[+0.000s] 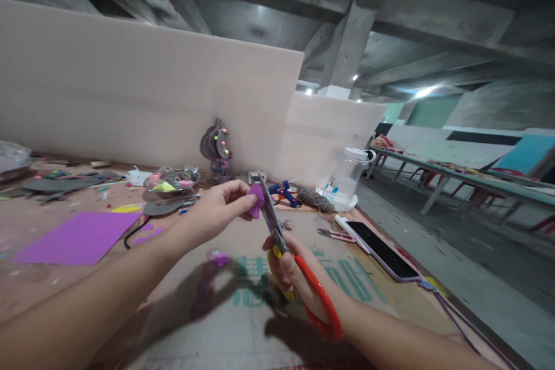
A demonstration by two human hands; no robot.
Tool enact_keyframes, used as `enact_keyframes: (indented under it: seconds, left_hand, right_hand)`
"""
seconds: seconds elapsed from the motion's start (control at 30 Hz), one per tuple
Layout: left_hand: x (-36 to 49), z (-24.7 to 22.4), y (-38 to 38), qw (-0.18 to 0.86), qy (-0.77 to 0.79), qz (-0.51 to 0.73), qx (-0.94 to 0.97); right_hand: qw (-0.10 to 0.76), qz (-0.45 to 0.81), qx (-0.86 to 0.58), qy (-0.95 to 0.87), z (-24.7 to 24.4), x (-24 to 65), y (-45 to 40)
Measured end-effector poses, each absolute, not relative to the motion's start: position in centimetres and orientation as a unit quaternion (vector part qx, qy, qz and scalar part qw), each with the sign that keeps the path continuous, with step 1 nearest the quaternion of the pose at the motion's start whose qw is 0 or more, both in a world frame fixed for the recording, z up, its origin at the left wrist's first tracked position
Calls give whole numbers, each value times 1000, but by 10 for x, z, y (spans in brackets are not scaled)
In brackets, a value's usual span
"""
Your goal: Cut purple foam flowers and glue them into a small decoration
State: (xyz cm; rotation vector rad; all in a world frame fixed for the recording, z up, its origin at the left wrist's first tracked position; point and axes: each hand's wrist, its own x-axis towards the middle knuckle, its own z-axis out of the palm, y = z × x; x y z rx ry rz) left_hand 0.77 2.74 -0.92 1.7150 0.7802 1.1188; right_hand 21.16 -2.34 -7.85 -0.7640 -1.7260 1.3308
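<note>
Between thumb and fingers, my left hand [232,202] pinches a small purple foam piece [256,201] above the cardboard. My right hand [299,269] is wrapped round scissors [323,300] with red and yellow handles. The scissor blades [271,214] point up and away, right beside the purple piece; whether they touch its edge I cannot tell. Below the hands, a small purple cut-out [221,259] lies on the printed cardboard sheet [182,335]. A flat purple foam sheet [78,237] rests on the table to the left.
At the back stand a bowl of bits [171,180], a decorated grey ornament [217,147], a blue glue gun [285,192], a grey yarn bundle [314,199] and a clear plastic jug [344,179]. Small pink-handled snips [338,235] and a phone [384,251] lie on the right.
</note>
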Motion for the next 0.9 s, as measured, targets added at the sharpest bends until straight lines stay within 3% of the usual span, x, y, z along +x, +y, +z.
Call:
enact_keyframes:
  seconds: [0.9]
  left_hand:
    - [-2, -5, 29, 389, 345, 433, 736]
  right_hand:
    - [393, 535, -328, -672, -74, 210, -24]
